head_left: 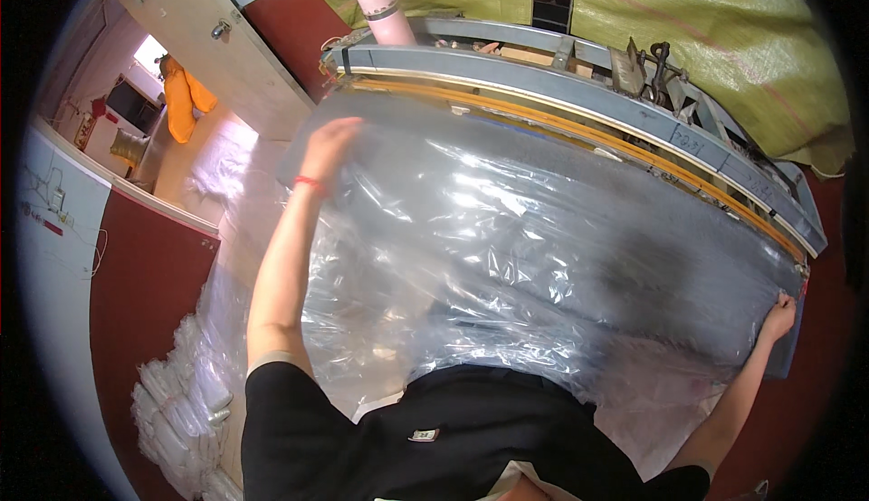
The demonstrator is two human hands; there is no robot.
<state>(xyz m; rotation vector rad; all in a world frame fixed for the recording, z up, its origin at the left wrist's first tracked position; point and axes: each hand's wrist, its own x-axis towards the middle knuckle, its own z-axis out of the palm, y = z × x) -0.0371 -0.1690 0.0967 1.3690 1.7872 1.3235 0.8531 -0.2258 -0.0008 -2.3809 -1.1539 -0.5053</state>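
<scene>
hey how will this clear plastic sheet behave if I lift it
The clear plastic sheet is probably floppy, given how wrinkled it lies. It looks thin and likely light, being see-through. Its glossy shine suggests it may be slippery.

head view | head-worn left fisheye | faces down | near, above plastic sheet (507,248)

Yellow-green woven sheeting (670,8), hung beyond the far edge of the desk (385,103); pale door (195,21) with round metal knob (221,28), off its far left corner; adjoining room (95,80) with bright window (149,53) and sunlit tan floor (163,175); wall (149,275), pale above, dark red below, off the left edge.
</scene>
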